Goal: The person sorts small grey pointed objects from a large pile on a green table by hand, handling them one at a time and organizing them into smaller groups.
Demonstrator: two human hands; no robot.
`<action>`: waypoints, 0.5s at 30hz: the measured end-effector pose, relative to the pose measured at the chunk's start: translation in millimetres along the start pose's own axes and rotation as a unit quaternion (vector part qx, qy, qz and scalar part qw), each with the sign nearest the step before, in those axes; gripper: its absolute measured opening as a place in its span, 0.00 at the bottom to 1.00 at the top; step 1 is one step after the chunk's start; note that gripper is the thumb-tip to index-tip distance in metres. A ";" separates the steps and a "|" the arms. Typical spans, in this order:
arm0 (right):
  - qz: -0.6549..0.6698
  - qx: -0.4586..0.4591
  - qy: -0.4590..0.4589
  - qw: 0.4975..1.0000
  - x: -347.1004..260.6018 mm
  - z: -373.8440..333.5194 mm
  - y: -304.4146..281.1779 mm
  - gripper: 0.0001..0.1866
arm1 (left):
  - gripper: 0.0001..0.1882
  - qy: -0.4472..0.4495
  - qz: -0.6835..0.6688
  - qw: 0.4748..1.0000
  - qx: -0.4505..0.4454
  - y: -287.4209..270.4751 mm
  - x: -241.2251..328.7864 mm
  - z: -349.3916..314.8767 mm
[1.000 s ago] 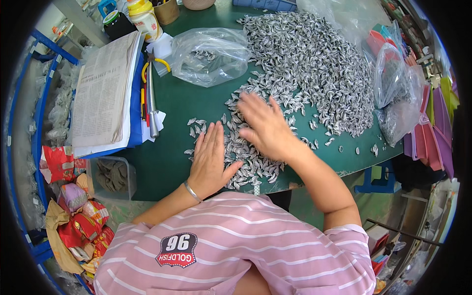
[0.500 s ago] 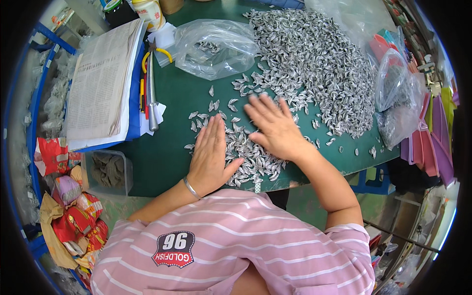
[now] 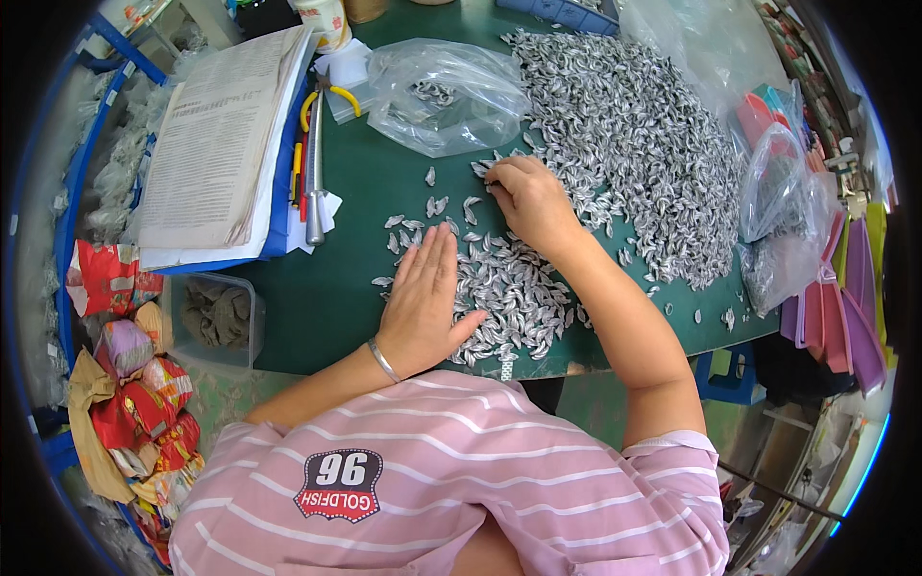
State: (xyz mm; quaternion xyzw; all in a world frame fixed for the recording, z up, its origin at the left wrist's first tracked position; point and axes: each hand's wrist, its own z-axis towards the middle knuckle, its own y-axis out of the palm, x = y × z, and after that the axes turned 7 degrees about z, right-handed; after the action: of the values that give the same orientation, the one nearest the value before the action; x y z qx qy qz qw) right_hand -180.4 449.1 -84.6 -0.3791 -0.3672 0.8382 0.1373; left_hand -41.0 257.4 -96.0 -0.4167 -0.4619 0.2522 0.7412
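Observation:
My left hand (image 3: 423, 302) lies flat with its fingers stretched out along the left edge of a small pile of silvery, curved leaf-shaped pieces (image 3: 519, 307). Its thumb points right, against the pile. Beyond that pile, my right hand (image 3: 536, 204) is closed, fingertips bent down to the table beside a few pieces at the near-left fringe of the large heap (image 3: 634, 144). What the right fingers hold, if anything, is hidden. Several single pieces (image 3: 437, 206) lie scattered just past my left fingertips.
An opened clear bag (image 3: 423, 125) sits beyond on the green table (image 3: 355, 230). At left are stacked papers (image 3: 206, 144), yellow-handled pliers (image 3: 343, 99), a metal rod (image 3: 315, 192) and a plastic box (image 3: 256, 326). Filled bags (image 3: 778, 259) lie right; a blue tray (image 3: 567, 17) stands far back.
My right hand has gone from spread over the pile to closed, slightly farther away by the heap's fringe. My left hand stays flat by the small pile. The view has shifted slightly.

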 end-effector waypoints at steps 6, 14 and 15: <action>0.080 -0.063 0.084 0.991 -15.0 -15.5 -12.8 0.08 | 0.54 0.013 0.005 1.000 0.020 2.4 -1.9 -2.2; 0.128 -0.054 0.151 0.979 -14.4 -21.8 -24.5 0.06 | 0.54 0.016 -0.006 1.000 0.025 1.6 -1.5 -1.8; 0.113 -0.046 0.136 0.983 -18.0 -20.5 -22.6 0.07 | 0.54 0.016 -0.009 1.000 0.025 1.6 -1.4 -1.7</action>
State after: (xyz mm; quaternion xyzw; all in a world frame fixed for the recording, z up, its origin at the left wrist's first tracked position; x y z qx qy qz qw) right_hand -154.2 466.1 -67.8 -0.5346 -0.3385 0.7710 0.0726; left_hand -40.1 256.5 -98.4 -0.3975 -0.4473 0.2508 0.7609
